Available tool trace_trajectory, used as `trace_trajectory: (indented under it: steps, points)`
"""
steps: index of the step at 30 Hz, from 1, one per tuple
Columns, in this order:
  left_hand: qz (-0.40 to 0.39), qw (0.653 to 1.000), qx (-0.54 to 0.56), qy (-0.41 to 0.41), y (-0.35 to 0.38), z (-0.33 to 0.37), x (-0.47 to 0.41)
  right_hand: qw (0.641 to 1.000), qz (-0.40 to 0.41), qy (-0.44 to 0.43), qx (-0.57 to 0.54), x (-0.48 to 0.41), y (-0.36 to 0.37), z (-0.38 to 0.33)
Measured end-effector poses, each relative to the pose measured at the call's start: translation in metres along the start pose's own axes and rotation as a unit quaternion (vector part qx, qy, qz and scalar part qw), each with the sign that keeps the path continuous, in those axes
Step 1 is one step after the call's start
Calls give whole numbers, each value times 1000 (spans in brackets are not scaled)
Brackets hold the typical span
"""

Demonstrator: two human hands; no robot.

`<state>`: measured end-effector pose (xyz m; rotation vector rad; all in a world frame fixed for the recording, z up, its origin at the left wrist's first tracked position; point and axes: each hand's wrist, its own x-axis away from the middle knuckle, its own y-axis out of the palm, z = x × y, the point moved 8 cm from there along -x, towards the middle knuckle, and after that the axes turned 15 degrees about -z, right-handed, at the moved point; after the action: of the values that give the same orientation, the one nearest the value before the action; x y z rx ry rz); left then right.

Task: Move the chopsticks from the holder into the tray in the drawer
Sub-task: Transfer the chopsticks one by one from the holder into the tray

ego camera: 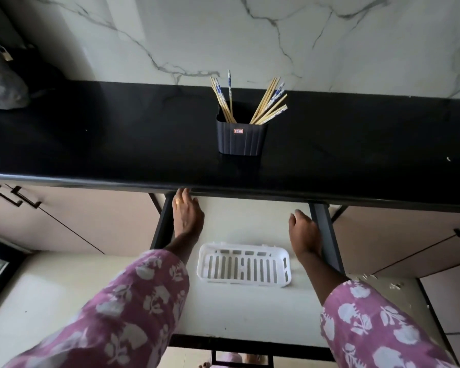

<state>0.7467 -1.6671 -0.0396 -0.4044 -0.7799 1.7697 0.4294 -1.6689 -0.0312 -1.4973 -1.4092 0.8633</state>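
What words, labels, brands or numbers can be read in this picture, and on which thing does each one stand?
Small red and white label on the front of the black holder: it carries print, but too small and blurred to read.
White tray in the drawer: no text visible.
Chopsticks: blue pattern only, no readable text.
Nothing else in view shows writing.

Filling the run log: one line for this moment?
drawer: open | tray: empty | chopsticks: in holder | left hand, right hand: empty
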Motion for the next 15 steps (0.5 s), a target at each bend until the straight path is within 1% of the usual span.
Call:
trace_trajectory:
  steps: [2,5,6,7,8,10,13,15]
  points:
    - [-23,998,-39,41,-6,24,-23,996,53,-76,-7,-13,-24,-31]
    - [-90,989,-107,50,-3,41,-52,974,119,-186,39,-32,-49,-74]
    - [-113,981,-149,50,0,44,-60,966,124,-219,51,-42,-54,-87]
    - [-133,971,-194,51,3,47,-68,962,109,-244,53,-56,-57,-99]
    - [-149,960,-234,49,6,46,-73,963,77,-254,54,-67,-57,-110]
    - [-176,943,-279,36,13,43,-85,959,32,-266,88,-94,-57,-131]
    - [-236,926,-296,16,29,30,-94,943,53,-297,140,-118,-68,-165]
    - [-246,922,-298,16,36,25,-100,931,55,-309,188,-133,-70,-188]
